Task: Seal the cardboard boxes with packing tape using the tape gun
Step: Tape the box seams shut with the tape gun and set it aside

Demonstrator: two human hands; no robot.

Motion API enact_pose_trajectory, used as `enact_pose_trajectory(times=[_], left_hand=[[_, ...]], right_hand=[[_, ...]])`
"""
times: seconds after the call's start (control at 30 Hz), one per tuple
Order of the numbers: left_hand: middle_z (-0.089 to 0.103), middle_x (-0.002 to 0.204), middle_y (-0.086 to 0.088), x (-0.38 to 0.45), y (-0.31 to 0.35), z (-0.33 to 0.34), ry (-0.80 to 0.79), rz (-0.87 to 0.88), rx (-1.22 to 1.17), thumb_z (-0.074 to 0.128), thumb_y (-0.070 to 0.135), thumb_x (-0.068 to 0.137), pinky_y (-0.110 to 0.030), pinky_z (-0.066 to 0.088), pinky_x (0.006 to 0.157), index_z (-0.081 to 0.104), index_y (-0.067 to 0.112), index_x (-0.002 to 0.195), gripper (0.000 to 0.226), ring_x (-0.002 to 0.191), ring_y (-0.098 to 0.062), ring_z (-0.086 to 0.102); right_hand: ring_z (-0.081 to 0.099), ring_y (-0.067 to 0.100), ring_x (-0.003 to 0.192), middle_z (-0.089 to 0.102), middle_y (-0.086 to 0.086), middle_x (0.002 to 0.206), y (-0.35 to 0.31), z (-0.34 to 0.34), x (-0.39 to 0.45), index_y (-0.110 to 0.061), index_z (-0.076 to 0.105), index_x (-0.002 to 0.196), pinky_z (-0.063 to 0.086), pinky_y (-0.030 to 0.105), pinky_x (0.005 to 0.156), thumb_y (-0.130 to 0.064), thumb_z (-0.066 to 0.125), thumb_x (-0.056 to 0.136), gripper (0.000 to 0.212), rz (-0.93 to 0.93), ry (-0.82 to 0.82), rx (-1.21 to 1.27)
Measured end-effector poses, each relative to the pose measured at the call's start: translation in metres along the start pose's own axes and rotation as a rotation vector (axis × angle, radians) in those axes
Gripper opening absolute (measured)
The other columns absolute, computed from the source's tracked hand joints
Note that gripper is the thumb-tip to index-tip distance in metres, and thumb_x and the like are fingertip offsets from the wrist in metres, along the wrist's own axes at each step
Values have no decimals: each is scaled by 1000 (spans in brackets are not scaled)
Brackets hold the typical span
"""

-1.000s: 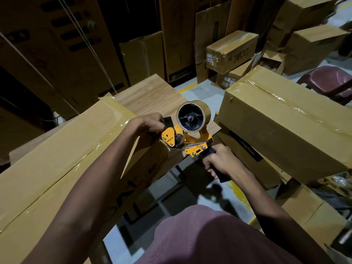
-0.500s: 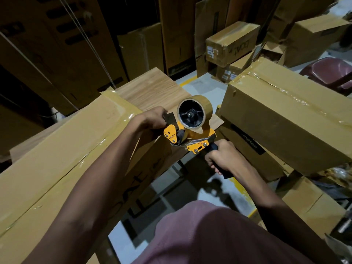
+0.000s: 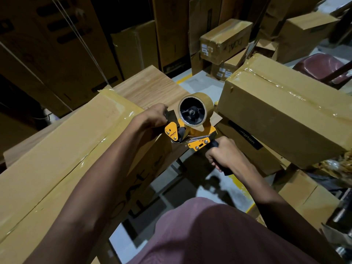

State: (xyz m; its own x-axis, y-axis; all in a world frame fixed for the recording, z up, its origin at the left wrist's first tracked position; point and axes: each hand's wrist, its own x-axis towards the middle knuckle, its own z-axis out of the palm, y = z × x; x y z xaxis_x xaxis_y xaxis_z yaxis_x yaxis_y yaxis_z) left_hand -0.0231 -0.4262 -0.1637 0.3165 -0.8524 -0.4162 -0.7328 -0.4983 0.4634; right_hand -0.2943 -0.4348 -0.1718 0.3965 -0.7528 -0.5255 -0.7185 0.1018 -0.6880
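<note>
Tape gun (image 3: pixel 190 130) first: its black handle is wrapped by the curled fingers of the right hand (image 3: pixel 222 157), a full firm hold, and the orange frame points up and left from that fist. The left hand (image 3: pixel 154 116) is at the front of the tool, with fingers closed on the dark flap beside the cutter; whether loose tape is also between those fingers, I cannot tell. On top sits the brown tape roll (image 3: pixel 195 109) with its black hub facing the camera.

Compared with one second ago, both hands and the tool keep almost the same pose. They are only a little higher in the view (this seems to be more the head moving than the arms). So no new strip is being laid; in my judgement the person is preparing the tape end at the mouth of the tool, and the next pull has not begun.

Just beside the left hand lies the long cardboard box (image 3: pixel 62 149), resting on the wooden table (image 3: pixel 152 86). Shiny tape already runs along its middle seam and across its far end. To the right, a second taped box (image 3: pixel 285 115) leans on other cartons, well apart from the tool. More cartons stand behind, and a dark red chair (image 3: pixel 322 65) is at the far right.
</note>
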Motion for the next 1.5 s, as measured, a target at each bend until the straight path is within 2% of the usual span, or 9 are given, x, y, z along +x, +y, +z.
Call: enact_pose_trajectory(times=[0.13, 0.33, 0.6, 0.73, 0.93, 1.13, 1.27, 1.4, 1.5], left_hand=[[46, 153, -17, 3, -2, 1, 8, 20, 24, 63, -5, 86, -51, 24, 122, 49, -3, 142, 58, 143, -33, 42], [66, 125, -18, 4, -8, 3, 25, 45, 26, 70, -1, 81, -49, 39, 113, 61, 1, 126, 45, 118, -33, 59], [66, 121, -12, 1, -6, 1, -6, 62, 89, 69, 4, 84, -54, 34, 115, 63, 7, 122, 39, 117, -31, 59], [69, 114, -13, -1, -4, 1, -2, 78, 102, 66, 3, 84, -53, 37, 112, 67, 5, 115, 31, 111, -31, 60], [67, 114, -16, -8, 1, -1, -5, 104, 98, 60, 1, 86, -49, 43, 101, 64, 3, 119, 34, 104, -34, 62], [67, 112, -18, -12, 0, -4, -23, 97, 91, 64, 0, 82, -37, 47, 83, 63, 2, 118, 36, 88, -28, 60], [53, 138, -20, -13, -3, -3, -44, 75, 130, 66, 3, 81, -48, 51, 95, 43, -2, 142, 66, 108, -32, 60], [17, 161, -19, -14, -3, -5, -54, 157, 222, 67, 9, 87, -50, 31, 117, 43, 14, 151, 68, 144, -38, 28], [13, 159, -21, -18, 2, -11, -131, 157, 218, 62, 2, 87, -54, 37, 112, 37, 31, 153, 76, 143, -41, 24]], right_hand=[[52, 24, 43, 60, 8, 52, -2, -2, -1, -3, 62, 73, 49, 34, 49, -1, 60, 65, 9, -7, 22, -29], [53, 23, 37, 66, 11, 61, -1, 2, 0, -3, 65, 76, 43, 28, 41, -12, 62, 59, 19, -31, 125, -142], [62, 28, 57, 66, 7, 75, 8, 13, -1, -14, 63, 73, 46, 33, 49, -17, 68, 65, 10, -68, 186, -205], [57, 24, 51, 64, 6, 70, 9, 16, -2, -15, 60, 67, 44, 30, 47, -14, 69, 64, 10, -62, 197, -182], [51, 19, 37, 59, 3, 50, 9, 18, -6, -8, 60, 64, 40, 25, 39, -2, 64, 67, 8, -57, 180, -77], [56, 26, 49, 61, 7, 64, 18, 21, 5, -11, 58, 65, 46, 35, 46, -13, 72, 63, 14, -85, 206, -136], [49, 21, 52, 57, 2, 63, 23, 23, 6, -9, 64, 69, 40, 29, 49, -14, 79, 72, 15, -140, 233, -155], [50, 15, 53, 59, 0, 65, 24, 24, 6, -12, 63, 68, 37, 26, 49, -12, 80, 75, 19, -152, 214, -140], [51, 16, 54, 59, 0, 66, 24, 25, 5, -13, 63, 68, 39, 27, 50, -13, 80, 76, 19, -157, 214, -154]])
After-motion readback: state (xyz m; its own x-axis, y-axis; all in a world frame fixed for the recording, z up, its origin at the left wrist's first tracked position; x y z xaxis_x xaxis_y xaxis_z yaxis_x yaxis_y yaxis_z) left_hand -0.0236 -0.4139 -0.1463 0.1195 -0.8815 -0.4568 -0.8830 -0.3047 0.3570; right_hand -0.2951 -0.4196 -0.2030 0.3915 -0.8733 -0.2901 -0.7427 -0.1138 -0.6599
